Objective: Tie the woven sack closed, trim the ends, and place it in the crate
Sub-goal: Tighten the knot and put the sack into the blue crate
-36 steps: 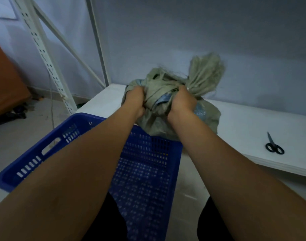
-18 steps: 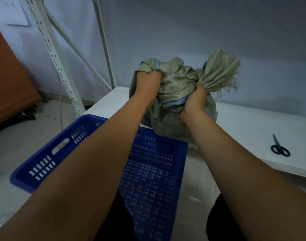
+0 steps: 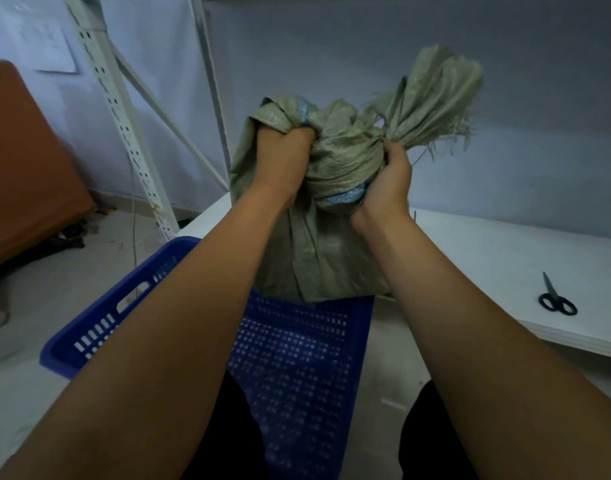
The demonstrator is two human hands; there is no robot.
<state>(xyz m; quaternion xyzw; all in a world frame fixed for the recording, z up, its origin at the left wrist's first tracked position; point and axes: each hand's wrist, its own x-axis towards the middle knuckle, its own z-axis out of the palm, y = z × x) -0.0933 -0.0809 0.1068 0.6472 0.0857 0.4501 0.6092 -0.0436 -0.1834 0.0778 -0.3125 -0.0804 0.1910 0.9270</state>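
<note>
A grey-green woven sack (image 3: 332,258), knotted at the top with a frayed tail sticking up to the right, hangs in the air over the far end of the blue perforated crate (image 3: 297,358). My left hand (image 3: 280,161) grips a bunch of fabric at the sack's upper left. My right hand (image 3: 387,181) grips the knot just below the frayed tail. The sack's bottom hangs just above the crate's far rim. Black-handled scissors (image 3: 553,296) lie on the white table (image 3: 505,265) to the right.
A white slotted shelf frame (image 3: 124,126) stands at the back left beside the table's corner. An orange-brown piece of furniture (image 3: 27,168) fills the far left. The crate sits on the pale floor (image 3: 30,299) in front of my knees.
Both hands have lifted the sack off the table's edge and carried it higher and toward me, so it now hangs over the crate's far end.
</note>
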